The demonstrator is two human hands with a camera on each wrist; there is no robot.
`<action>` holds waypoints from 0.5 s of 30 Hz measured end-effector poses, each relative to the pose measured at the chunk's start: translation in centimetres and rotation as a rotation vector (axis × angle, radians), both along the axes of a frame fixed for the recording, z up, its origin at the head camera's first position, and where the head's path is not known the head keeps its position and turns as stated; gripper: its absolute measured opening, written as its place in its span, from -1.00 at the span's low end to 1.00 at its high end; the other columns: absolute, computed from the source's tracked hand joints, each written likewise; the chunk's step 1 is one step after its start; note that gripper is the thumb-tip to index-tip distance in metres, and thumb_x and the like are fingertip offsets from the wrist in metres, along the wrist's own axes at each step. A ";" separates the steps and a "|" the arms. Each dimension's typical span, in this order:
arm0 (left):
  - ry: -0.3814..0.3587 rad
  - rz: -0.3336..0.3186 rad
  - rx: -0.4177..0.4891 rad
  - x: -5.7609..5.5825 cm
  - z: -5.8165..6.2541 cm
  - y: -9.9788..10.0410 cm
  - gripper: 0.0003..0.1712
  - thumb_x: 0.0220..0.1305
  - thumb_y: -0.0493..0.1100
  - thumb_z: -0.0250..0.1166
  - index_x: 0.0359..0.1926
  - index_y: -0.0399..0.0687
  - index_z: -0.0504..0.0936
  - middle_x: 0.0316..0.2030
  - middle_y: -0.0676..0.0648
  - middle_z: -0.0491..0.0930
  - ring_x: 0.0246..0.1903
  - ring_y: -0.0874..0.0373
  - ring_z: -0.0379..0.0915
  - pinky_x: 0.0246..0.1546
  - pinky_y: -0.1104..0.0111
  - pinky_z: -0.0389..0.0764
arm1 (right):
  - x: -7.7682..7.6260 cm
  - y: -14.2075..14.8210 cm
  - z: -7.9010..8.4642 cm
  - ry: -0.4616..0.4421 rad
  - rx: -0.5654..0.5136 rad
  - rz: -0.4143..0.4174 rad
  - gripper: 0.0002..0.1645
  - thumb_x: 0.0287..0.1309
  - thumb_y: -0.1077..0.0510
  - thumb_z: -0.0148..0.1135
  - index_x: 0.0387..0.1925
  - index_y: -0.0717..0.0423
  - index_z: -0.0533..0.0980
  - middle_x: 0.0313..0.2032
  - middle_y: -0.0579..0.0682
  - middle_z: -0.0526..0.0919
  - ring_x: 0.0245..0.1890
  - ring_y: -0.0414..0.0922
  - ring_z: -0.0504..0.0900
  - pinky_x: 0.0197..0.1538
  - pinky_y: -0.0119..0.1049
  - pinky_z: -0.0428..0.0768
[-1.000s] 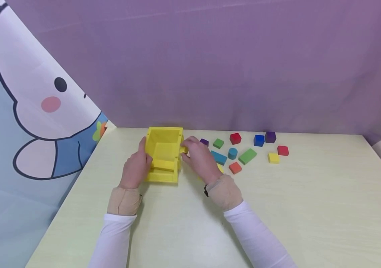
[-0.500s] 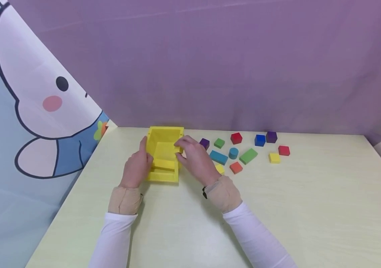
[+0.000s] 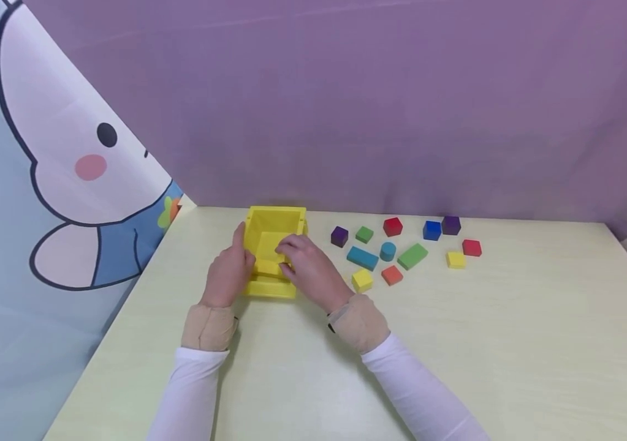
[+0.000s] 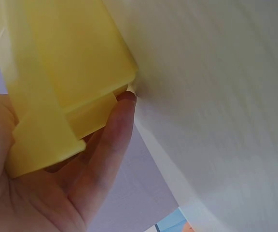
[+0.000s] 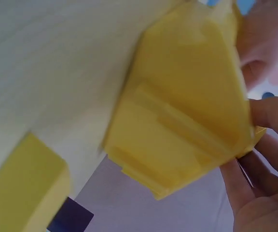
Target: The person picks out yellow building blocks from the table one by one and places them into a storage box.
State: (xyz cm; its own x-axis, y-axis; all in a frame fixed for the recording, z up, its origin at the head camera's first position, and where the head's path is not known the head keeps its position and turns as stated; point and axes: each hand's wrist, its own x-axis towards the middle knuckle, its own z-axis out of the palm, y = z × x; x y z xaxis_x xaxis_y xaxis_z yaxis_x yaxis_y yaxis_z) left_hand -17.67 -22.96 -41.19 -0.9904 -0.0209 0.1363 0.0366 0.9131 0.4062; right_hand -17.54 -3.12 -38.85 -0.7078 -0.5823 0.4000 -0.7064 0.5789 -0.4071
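Observation:
A yellow open-topped plastic box [image 3: 277,289] stands near the back of the table. My left hand [image 3: 226,274] grips its left wall; in the left wrist view, the fingers [image 4: 122,118] curl under the box's edge. My right hand [image 3: 315,269] is over the box's right side with its fingers bent above the inside. In the right wrist view, those fingers [image 5: 274,113] are beyond the box rim around a small yellow block [image 5: 260,134], mostly hidden. Nearest on the table to the right hand are a yellow block [image 3: 362,280] and a purple block [image 3: 339,236].
Right of the box lie several blocks, among them a blue bar [image 3: 363,258], a blue cylinder [image 3: 387,251], a green bar [image 3: 412,256], an orange block [image 3: 392,275] and a red block [image 3: 393,226]. A purple cloth [image 3: 379,110] hangs behind the table.
My right hand has moved left from outside the box's right wall to over its inside, carrying the small yellow block. My left hand keeps its grip on the box.

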 end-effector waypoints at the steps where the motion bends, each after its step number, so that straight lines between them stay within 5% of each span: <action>1: 0.000 -0.004 -0.002 -0.1 0.0 0.0 -0.25 0.34 -0.28 -0.01 0.52 -0.21 0.01 -0.67 -0.16 0.41 -0.74 -0.01 0.27 -0.69 0.23 0.27 | -0.1 -0.1 -0.2 0.015 0.007 0.003 -0.70 0.21 0.26 0.32 -0.03 0.28 0.64 0.00 0.08 0.62 0.09 -0.01 0.55 0.21 -0.27 0.51; 15: -0.045 0.013 0.014 0.0 0.2 0.1 -0.24 0.37 -0.26 -0.03 0.54 -0.19 -0.04 -0.65 -0.13 0.39 -0.74 0.02 0.23 -0.67 0.26 0.24 | -1.0 -2.9 -1.6 0.175 0.204 -0.036 -0.81 0.21 0.32 0.25 -0.17 0.20 0.71 -0.07 0.03 0.59 -0.07 -0.08 0.54 -0.02 -0.39 0.59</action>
State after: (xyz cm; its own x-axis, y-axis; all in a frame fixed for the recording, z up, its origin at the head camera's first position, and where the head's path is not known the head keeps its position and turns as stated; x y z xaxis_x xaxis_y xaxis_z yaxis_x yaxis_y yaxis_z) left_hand -17.65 -22.90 -40.95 -0.9952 -0.0352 0.0916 0.0065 0.9077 0.4195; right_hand -18.57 -6.06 -40.45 -0.6599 -0.6388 0.3956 -0.7331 0.6627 -0.1530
